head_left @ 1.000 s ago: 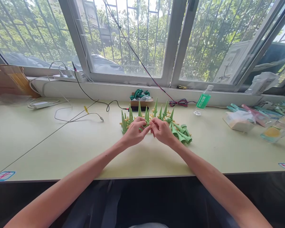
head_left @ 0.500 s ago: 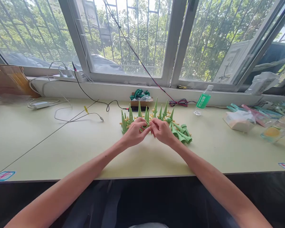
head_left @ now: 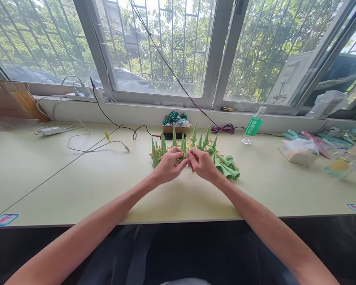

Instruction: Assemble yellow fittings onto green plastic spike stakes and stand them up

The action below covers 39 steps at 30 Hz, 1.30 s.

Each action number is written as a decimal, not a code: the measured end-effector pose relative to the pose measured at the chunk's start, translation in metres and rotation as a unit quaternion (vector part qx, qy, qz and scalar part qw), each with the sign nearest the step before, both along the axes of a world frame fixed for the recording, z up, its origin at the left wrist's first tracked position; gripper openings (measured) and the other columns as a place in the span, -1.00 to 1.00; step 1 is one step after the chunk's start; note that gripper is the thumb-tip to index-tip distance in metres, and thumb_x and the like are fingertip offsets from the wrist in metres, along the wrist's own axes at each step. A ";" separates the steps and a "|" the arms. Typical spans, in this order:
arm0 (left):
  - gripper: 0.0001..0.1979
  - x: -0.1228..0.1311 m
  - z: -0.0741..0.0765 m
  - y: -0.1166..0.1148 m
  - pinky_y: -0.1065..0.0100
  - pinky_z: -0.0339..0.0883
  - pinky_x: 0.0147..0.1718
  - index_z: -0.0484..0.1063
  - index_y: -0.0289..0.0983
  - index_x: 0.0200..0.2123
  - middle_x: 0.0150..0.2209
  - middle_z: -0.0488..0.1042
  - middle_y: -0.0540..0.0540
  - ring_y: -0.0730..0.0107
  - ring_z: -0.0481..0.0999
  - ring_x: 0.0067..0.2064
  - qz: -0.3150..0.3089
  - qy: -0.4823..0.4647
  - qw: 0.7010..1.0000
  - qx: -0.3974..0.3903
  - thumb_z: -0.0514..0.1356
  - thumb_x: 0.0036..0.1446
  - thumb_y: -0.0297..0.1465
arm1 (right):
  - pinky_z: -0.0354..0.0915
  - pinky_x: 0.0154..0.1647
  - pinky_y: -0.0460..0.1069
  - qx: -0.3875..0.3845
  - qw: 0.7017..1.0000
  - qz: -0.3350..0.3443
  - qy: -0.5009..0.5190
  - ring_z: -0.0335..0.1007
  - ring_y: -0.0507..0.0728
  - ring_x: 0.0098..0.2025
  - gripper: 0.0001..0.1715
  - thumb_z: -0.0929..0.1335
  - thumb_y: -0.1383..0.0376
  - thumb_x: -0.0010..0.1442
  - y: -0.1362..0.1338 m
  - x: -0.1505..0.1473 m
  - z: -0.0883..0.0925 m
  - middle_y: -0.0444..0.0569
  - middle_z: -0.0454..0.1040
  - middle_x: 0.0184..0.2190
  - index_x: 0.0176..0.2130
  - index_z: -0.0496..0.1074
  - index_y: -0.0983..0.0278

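My left hand (head_left: 169,165) is closed on a small green cone-shaped plastic piece (head_left: 182,157), whose round open end faces me. Against it, the fingertips of my right hand (head_left: 204,164) are pinched together; whatever lies between them is hidden or too small to name. Behind both hands stands a cluster of pointed green cones (head_left: 194,136), upright, with small yellowish pegs among them. To the right of my right hand, several green cones (head_left: 227,168) lie on their sides in a pile, wide ends toward me.
A black phone (head_left: 173,136) and a small box with green wrapping (head_left: 176,123) sit behind the cones. Further right are a green-labelled bottle (head_left: 254,126) and a tissue pack (head_left: 299,152). White cables (head_left: 90,150) lie on the left of the table (head_left: 86,194).
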<state>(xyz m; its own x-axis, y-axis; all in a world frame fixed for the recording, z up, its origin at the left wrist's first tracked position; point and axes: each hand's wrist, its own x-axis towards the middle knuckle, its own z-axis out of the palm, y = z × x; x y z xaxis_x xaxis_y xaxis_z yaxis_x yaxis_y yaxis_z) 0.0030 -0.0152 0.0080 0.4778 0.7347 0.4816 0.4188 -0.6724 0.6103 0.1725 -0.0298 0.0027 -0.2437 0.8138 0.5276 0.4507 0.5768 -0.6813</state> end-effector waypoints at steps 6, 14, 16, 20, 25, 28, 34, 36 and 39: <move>-0.65 0.000 0.000 0.000 0.43 0.43 -0.55 0.44 -0.30 -0.39 -0.18 0.30 -0.14 0.47 0.41 -0.38 -0.005 0.002 1.000 -0.001 0.09 0.22 -0.14 | 0.17 -0.52 -0.09 -0.005 1.000 0.000 -0.002 0.22 -0.01 -0.61 -0.65 0.16 0.12 0.34 0.000 0.000 0.001 -0.16 0.35 -0.60 -0.42 0.22 0.23; -0.66 0.000 0.000 -0.001 0.42 0.43 -0.55 0.44 -0.30 -0.39 -0.18 0.31 -0.14 0.45 0.42 -0.35 -0.006 0.005 1.000 0.003 0.09 0.23 -0.15 | 0.17 -0.52 -0.09 -0.005 1.000 0.002 0.001 0.22 0.00 -0.61 -0.65 0.16 0.12 0.34 0.000 0.000 0.001 -0.16 0.35 -0.60 -0.42 0.23 0.23; -0.67 -0.001 0.000 -0.001 0.43 0.42 -0.55 0.45 -0.30 -0.38 -0.18 0.31 -0.14 0.45 0.42 -0.35 -0.009 0.007 1.000 0.001 0.09 0.23 -0.16 | 0.17 -0.52 -0.09 -0.006 1.000 0.002 0.001 0.22 -0.01 -0.61 -0.65 0.16 0.12 0.34 0.000 0.000 0.000 -0.16 0.34 -0.61 -0.42 0.23 0.23; -0.67 -0.001 0.000 -0.001 0.43 0.41 -0.55 0.45 -0.30 -0.38 -0.18 0.31 -0.15 0.43 0.42 -0.33 -0.009 0.007 1.000 0.005 0.08 0.23 -0.17 | 0.17 -0.52 -0.09 -0.009 1.000 0.001 0.001 0.22 0.00 -0.61 -0.65 0.16 0.11 0.33 0.000 0.000 0.000 -0.16 0.34 -0.61 -0.41 0.23 0.23; -0.68 -0.001 0.001 -0.001 0.44 0.41 -0.56 0.45 -0.29 -0.39 -0.19 0.31 -0.15 0.40 0.43 -0.30 -0.010 0.010 1.000 0.012 0.09 0.23 -0.18 | 0.17 -0.52 -0.09 -0.012 1.000 0.001 0.001 0.23 0.00 -0.61 -0.64 0.16 0.10 0.34 -0.001 0.000 0.001 -0.16 0.35 -0.60 -0.42 0.23 0.23; -0.68 -0.001 0.001 0.000 0.43 0.42 -0.54 0.45 -0.29 -0.38 -0.18 0.31 -0.15 0.40 0.43 -0.29 -0.011 0.008 1.000 0.011 0.09 0.23 -0.18 | 0.18 -0.52 -0.09 -0.011 1.000 0.002 0.004 0.23 0.00 -0.61 -0.64 0.16 0.10 0.33 -0.001 0.000 0.001 -0.16 0.35 -0.60 -0.42 0.23 0.23; -0.68 -0.001 0.000 0.001 0.42 0.43 -0.53 0.45 -0.28 -0.38 -0.18 0.31 -0.15 0.39 0.44 -0.29 -0.011 0.008 1.000 0.011 0.08 0.23 -0.17 | 0.18 -0.52 -0.08 -0.010 1.000 0.001 0.002 0.23 0.00 -0.61 -0.64 0.16 0.09 0.33 -0.001 0.000 0.001 -0.16 0.34 -0.60 -0.42 0.23 0.23; -0.67 -0.001 0.000 0.001 0.43 0.43 -0.54 0.45 -0.28 -0.38 -0.18 0.32 -0.15 0.38 0.44 -0.28 -0.011 0.009 1.000 0.012 0.08 0.23 -0.17 | 0.18 -0.51 -0.08 -0.010 1.000 0.002 0.002 0.24 0.00 -0.60 -0.63 0.16 0.09 0.33 -0.001 0.000 0.001 -0.16 0.35 -0.60 -0.42 0.23 0.23; -0.67 -0.001 0.000 0.000 0.43 0.43 -0.54 0.45 -0.29 -0.38 -0.18 0.32 -0.15 0.38 0.44 -0.29 -0.012 0.009 1.000 0.011 0.08 0.23 -0.17 | 0.18 -0.51 -0.08 -0.009 1.000 0.001 -0.001 0.24 0.00 -0.60 -0.63 0.16 0.09 0.34 -0.001 0.000 0.001 -0.16 0.35 -0.60 -0.42 0.23 0.23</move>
<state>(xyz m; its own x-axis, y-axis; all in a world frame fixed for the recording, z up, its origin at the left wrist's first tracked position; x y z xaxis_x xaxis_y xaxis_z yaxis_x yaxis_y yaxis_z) 0.0021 -0.0151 0.0079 0.5037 0.7116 0.4897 0.4124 -0.6962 0.5875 0.1722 -0.0308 0.0042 -0.2464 0.8225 0.5127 0.4508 0.5655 -0.6906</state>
